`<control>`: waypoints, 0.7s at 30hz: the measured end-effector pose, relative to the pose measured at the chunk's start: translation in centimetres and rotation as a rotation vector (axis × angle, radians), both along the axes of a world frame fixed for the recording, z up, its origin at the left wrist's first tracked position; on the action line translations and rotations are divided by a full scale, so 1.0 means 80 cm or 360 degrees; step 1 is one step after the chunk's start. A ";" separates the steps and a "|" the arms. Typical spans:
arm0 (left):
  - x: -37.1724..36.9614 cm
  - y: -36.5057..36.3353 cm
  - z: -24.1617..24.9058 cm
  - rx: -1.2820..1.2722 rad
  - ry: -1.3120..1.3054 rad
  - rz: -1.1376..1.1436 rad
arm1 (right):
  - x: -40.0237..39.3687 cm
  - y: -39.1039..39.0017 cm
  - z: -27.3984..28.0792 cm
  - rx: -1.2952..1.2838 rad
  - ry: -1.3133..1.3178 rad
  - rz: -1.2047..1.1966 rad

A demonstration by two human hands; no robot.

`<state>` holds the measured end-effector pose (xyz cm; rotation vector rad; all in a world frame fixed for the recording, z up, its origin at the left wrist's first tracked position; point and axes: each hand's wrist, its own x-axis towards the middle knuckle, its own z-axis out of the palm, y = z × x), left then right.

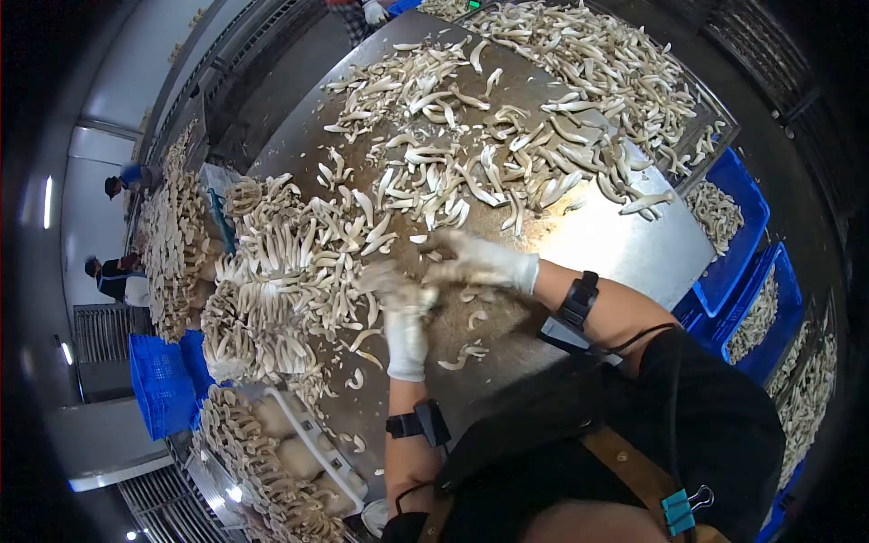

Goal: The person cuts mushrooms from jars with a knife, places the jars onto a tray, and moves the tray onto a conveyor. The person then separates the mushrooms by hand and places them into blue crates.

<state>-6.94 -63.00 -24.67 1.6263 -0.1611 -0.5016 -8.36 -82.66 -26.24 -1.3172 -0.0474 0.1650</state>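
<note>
Mushrooms [507, 136] lie separated across the worktop [615, 244]; clusters [272, 299] remain. Left hand [403, 317] and right hand [471, 261] grip one mushroom [433, 291] together.

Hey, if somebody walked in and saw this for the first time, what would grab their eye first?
Most likely the pale mushrooms strewn across the big metal table, thickest toward its far end. Next, the two white-gloved hands meeting at the middle: the left hand and the right hand working among loose pieces, though motion blur hides what they grip. Bright blue crates of mushrooms line the right edge.
</note>
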 end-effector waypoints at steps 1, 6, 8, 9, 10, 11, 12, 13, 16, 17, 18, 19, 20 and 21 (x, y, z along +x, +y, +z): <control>-0.023 -0.039 0.040 -0.0082 -0.0147 -0.0251 | 0.000 0.000 0.014 -0.0190 -0.0030 0.0110; 0.023 -0.002 0.000 -0.0111 -0.0032 0.0064 | 0.020 -0.015 0.008 0.0028 0.0205 0.0094; 0.015 -0.017 -0.004 0.0185 -0.0420 -0.0457 | 0.017 -0.006 0.025 0.0136 0.0059 0.0313; 0.021 -0.019 0.000 0.0188 -0.0413 -0.0451 | 0.023 -0.013 0.019 0.0073 0.0062 0.0214; 0.031 -0.020 0.004 -0.0176 0.0017 0.0026 | 0.029 -0.020 0.015 0.0008 0.0068 0.0116; 0.038 -0.013 0.006 -0.0526 0.0456 0.0500 | 0.024 -0.029 0.028 0.0097 0.0228 -0.0032; 0.050 0.016 -0.026 -0.0045 -0.0160 -0.0165 | 0.025 -0.028 0.041 0.0178 0.0146 0.0168; 0.047 0.016 -0.034 0.0120 -0.0283 -0.0478 | 0.025 -0.019 0.033 0.0239 0.0160 0.0297; 0.042 -0.011 0.012 0.0108 0.0011 -0.0418 | 0.036 -0.007 0.019 0.0187 0.0158 0.0513; 0.043 -0.013 0.010 -0.0057 0.0060 -0.0219 | 0.046 0.000 0.001 0.0417 0.0132 0.0206; 0.043 -0.016 0.008 -0.0234 0.0092 -0.0024 | 0.050 0.004 -0.019 0.0650 0.0113 -0.0110; 0.044 -0.018 0.006 -0.0409 0.0103 0.0161 | 0.047 0.000 -0.016 0.0651 0.0127 -0.0123; 0.047 -0.015 0.005 0.0022 -0.0028 -0.0040 | 0.050 -0.009 -0.011 0.0164 0.0134 0.0254; 0.051 -0.014 0.003 0.0449 -0.0172 -0.0240 | 0.058 -0.020 -0.006 -0.0333 0.0130 0.0628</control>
